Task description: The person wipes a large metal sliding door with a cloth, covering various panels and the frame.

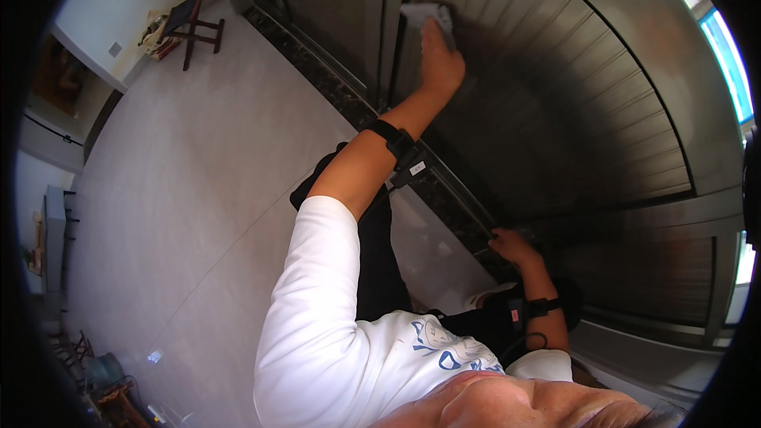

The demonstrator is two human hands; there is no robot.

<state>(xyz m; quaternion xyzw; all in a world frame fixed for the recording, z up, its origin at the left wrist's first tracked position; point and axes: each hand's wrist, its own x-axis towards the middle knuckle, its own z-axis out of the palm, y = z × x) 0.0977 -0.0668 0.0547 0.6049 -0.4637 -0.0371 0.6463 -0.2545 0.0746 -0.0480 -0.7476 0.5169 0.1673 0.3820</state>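
Note:
My left hand (440, 62) is raised against a dark ribbed door panel (505, 65) and holds a greyish-white cloth (425, 13) flat on its surface. Lower and to the right, my right hand (516, 247) touches the metal track (461, 193) along the foot of the door; whether its fingers grip the edge is unclear. Both forearms carry black straps with small devices. A dark blurred reflection shows on the panel between my hands.
A dark speckled stone sill (321, 74) runs beneath the door. Pale floor (196, 190) spreads to the left, where a folding stool (193, 27) stands by the wall near a bag (156, 32). A grey cabinet (54, 238) is at the far left.

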